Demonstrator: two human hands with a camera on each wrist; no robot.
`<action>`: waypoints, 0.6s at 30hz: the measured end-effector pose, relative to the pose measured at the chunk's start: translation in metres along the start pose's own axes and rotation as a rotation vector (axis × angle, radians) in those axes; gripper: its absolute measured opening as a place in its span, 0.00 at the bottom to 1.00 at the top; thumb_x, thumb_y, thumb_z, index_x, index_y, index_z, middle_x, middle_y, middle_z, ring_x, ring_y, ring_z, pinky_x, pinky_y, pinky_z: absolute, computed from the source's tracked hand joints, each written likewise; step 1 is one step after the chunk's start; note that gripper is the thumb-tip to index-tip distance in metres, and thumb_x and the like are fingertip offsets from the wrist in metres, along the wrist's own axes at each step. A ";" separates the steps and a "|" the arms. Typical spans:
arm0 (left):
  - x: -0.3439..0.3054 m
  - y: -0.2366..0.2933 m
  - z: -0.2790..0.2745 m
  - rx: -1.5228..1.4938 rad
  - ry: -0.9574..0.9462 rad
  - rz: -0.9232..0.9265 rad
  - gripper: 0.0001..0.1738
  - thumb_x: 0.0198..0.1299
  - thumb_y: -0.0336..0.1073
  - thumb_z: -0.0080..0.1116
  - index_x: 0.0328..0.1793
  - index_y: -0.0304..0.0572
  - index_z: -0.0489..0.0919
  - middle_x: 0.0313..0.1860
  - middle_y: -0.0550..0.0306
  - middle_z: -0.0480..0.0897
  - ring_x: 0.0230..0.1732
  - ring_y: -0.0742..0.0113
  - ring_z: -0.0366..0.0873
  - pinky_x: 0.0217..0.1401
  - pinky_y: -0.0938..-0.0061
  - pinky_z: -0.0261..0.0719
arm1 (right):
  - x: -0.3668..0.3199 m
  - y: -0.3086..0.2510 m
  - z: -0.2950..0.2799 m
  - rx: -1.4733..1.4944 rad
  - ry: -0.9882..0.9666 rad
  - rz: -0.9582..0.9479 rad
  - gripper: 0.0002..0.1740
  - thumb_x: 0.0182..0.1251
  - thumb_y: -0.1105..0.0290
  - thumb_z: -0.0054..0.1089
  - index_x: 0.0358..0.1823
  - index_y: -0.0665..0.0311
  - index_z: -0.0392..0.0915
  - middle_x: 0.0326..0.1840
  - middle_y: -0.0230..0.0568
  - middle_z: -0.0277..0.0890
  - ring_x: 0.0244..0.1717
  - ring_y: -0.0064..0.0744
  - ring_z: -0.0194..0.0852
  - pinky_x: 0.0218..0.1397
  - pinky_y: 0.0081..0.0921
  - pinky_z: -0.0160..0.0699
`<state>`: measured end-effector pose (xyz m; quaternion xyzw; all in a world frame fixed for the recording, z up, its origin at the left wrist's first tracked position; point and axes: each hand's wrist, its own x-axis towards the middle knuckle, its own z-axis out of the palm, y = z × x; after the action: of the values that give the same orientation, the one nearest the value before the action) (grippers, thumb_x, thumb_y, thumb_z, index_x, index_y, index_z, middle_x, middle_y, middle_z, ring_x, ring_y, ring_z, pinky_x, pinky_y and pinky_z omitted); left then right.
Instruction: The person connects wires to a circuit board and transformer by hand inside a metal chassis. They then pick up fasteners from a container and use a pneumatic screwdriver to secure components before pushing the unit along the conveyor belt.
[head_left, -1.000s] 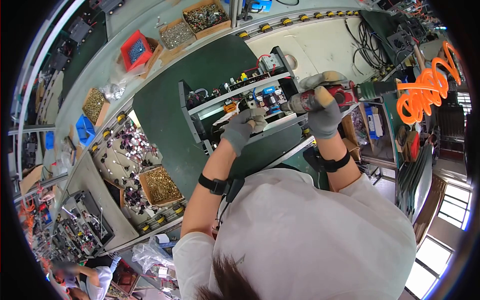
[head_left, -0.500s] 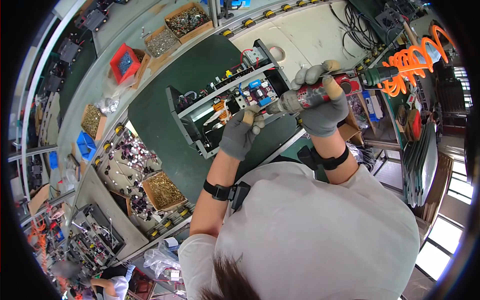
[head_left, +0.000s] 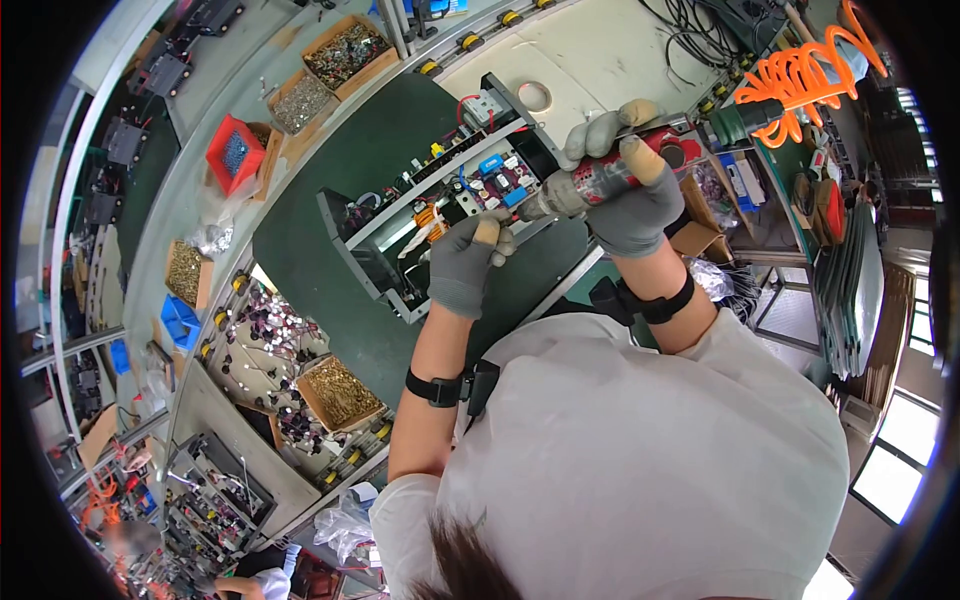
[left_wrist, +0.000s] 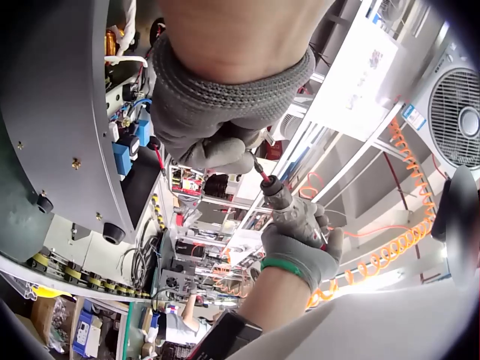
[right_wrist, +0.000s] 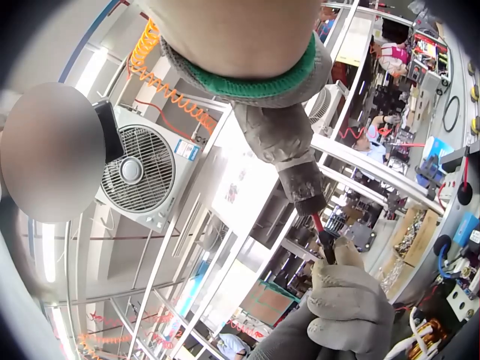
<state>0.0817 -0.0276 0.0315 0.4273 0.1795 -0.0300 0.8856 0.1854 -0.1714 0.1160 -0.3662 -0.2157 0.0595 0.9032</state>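
In the head view my gloved right hand (head_left: 635, 205) grips a red and grey air screwdriver (head_left: 600, 182) around its body. Its bit points left to my gloved left hand (head_left: 460, 265), held over the front edge of an open dark metal chassis (head_left: 362, 262). Blue, orange and white electronic parts sit inside that chassis. From the right wrist, the left thumb and fingers (right_wrist: 349, 304) pinch the dark end of the bit (right_wrist: 323, 234); whatever lies between the fingertips is hidden. The left wrist view shows the bit (left_wrist: 260, 172) meeting these fingertips, beside the chassis wall.
An orange coiled hose (head_left: 800, 90) trails from the screwdriver at the right. Beneath the chassis lies a green mat (head_left: 300, 240). Boxes of small hardware (head_left: 345, 50), a red bin (head_left: 235, 155) and a blue bin (head_left: 180, 322) stand left. A tape roll (head_left: 535, 96) lies behind.
My left hand has drawn back from inside the chassis to its front edge, and its fingers have closed at the bit's end. The right hand keeps its grip on the screwdriver. The head view has shifted.
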 end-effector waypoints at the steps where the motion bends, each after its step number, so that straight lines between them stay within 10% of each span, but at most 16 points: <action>1: -0.003 0.009 0.007 0.101 0.043 -0.016 0.16 0.65 0.39 0.53 0.46 0.28 0.77 0.29 0.57 0.77 0.26 0.75 0.70 0.26 0.83 0.68 | 0.000 -0.002 0.001 0.003 -0.005 -0.016 0.14 0.59 0.68 0.49 0.47 0.61 0.68 0.31 0.42 0.68 0.35 0.41 0.67 0.40 0.37 0.70; 12: 0.033 0.014 0.028 -0.176 -0.099 -0.336 0.30 0.69 0.55 0.39 0.53 0.30 0.74 0.34 0.52 0.80 0.28 0.72 0.74 0.27 0.81 0.70 | 0.008 -0.019 -0.025 0.075 0.168 -0.083 0.12 0.58 0.67 0.50 0.44 0.60 0.71 0.30 0.41 0.69 0.32 0.40 0.66 0.38 0.39 0.68; 18: 0.139 -0.016 0.020 1.275 0.033 0.391 0.15 0.61 0.43 0.53 0.50 0.46 0.76 0.43 0.54 0.79 0.38 0.60 0.78 0.40 0.68 0.77 | 0.015 -0.026 -0.048 0.070 0.320 -0.150 0.14 0.55 0.72 0.53 0.44 0.65 0.68 0.28 0.44 0.71 0.29 0.42 0.71 0.35 0.38 0.73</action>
<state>0.2142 -0.0394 -0.0169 0.8923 0.0594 0.0372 0.4460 0.2185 -0.2170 0.1082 -0.3223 -0.0936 -0.0595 0.9401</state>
